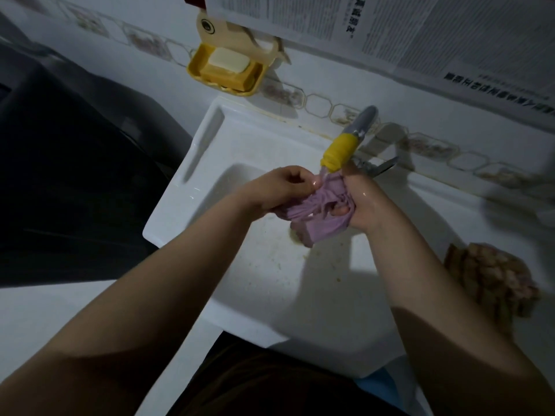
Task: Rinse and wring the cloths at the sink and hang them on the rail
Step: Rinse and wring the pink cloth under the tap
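a wet purple cloth (315,210) is gripped over the white sink (270,280), bunched between the curled left hand (277,190) and right hand (365,199), directly beneath the yellow-sleeved tap (339,151); a soap dish (225,70) is mounted on the wall behind.

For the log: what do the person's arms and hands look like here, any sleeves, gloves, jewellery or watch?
Both forearms are bare up to the frame edge, with no sleeves in view. The left hand and right hand wear no gloves, and no watch or bracelet shows on either wrist. No rings can be made out, though the fingers are partly hidden. The right hand glistens with water. The light is dim, so fine detail is unclear.
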